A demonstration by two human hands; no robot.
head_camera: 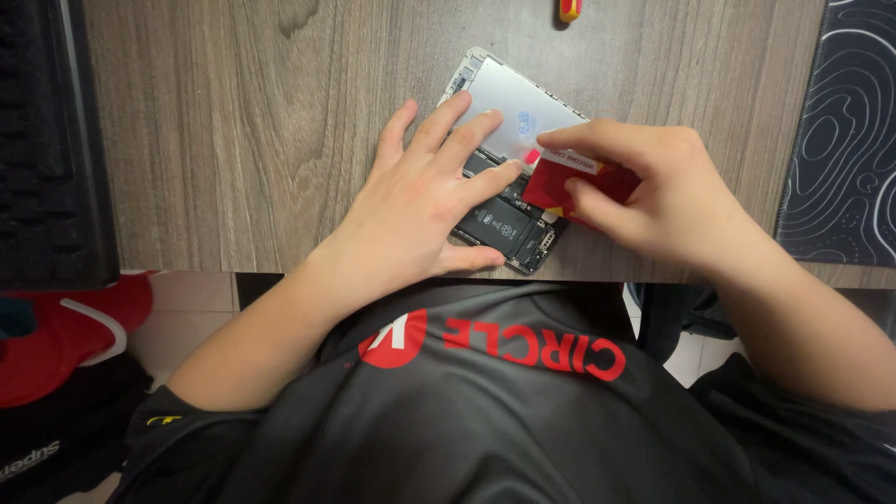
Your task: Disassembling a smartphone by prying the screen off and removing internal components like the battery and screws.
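View from above, looking down at a person's two bare hands working on a wood-grain tabletop (pixel 233 140). Near the centre, slightly toward 1 o'clock, lies an opened phone (pixel 509 112), tilted so its long axis runs from 11 o'clock to 5 o'clock. Its upper half shows a pale silver metal plate; its lower half, toward 6 o'clock, shows a black battery (pixel 499 227) and dark internal parts.

The left hand (pixel 420 210) lies flat over the phone's lower half, palm down, fingers spread and pointing toward 1 o'clock. Its grip is open and holds nothing; the fingertips press on the silver plate and the thumb rests along the phone's bottom edge.

The right hand (pixel 667 201) comes in from 3 o'clock. Its grip is closed in a pinch on a red plastic card (pixel 560 187), thumb under and fingers over. The card's corner touches the phone's right edge, just beside the left hand's fingertips, about where the silver plate meets the dark interior.

At 12 o'clock, at the top edge, the tip of a yellow and red tool (pixel 569 9) shows. At 3 o'clock lies a dark mat (pixel 840 121) with pale wavy line patterns. At 9 o'clock a black object (pixel 47 140) covers the tabletop's left side. Toward 6 o'clock is the person's dark shirt (pixel 485 411) with red lettering, and at 8 o'clock, below the tabletop, a red item (pixel 65 327) sits on the floor.
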